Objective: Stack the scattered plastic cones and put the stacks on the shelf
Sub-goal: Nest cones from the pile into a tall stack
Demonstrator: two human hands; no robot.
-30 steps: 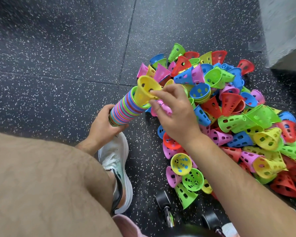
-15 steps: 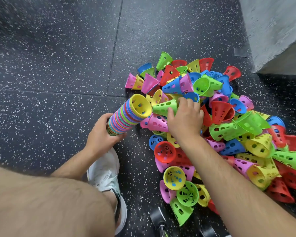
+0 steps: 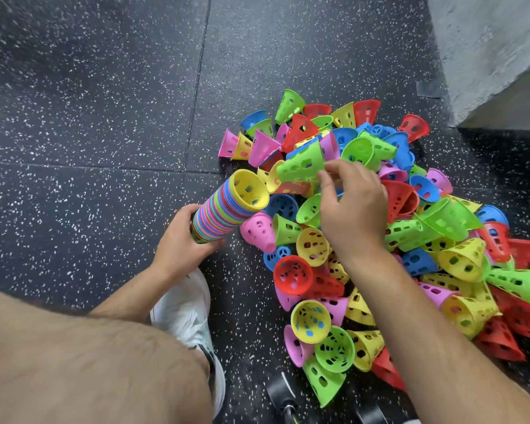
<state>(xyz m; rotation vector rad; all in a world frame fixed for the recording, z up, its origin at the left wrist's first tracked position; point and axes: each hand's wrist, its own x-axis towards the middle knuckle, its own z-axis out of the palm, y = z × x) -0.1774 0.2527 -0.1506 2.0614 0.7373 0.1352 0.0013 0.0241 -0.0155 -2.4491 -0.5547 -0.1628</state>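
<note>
The green cone (image 3: 302, 163) hangs in the air over the far left part of the pile, tilted, narrow end to the left and wide rim to the right; the right hand (image 3: 354, 209) pinches it at the near side of that rim, its fingers (image 3: 334, 168) drawn narrow on the plastic, so the rest of the cone juts out leftward, clear of the palm. Just left of it and a little nearer lies the stack (image 3: 224, 212) of nested cones, slanted, open mouth facing up and to the right; a yellow cone (image 3: 250, 192) forms that mouth, close to the green cone's narrow end but apart from it. The left hand (image 3: 179, 244) grips the stack at its low, narrow end, fingers wrapped round it.

A pink cone (image 3: 257, 232) lies on its side just beside the stack's near right edge. The pile (image 3: 435, 240) of loose cones — red, blue, green, yellow, pink — spreads to the right and nearer over the black speckled floor (image 3: 89, 117); the right forearm crosses above its near part and hides some of it. A white shoe (image 3: 182, 310) stands just near of the left hand, beside a bare knee (image 3: 74, 362); a black caster wheel (image 3: 280, 393) shows at the near edge; a grey concrete block (image 3: 487, 56) fills the far right corner, well apart from the hands.
</note>
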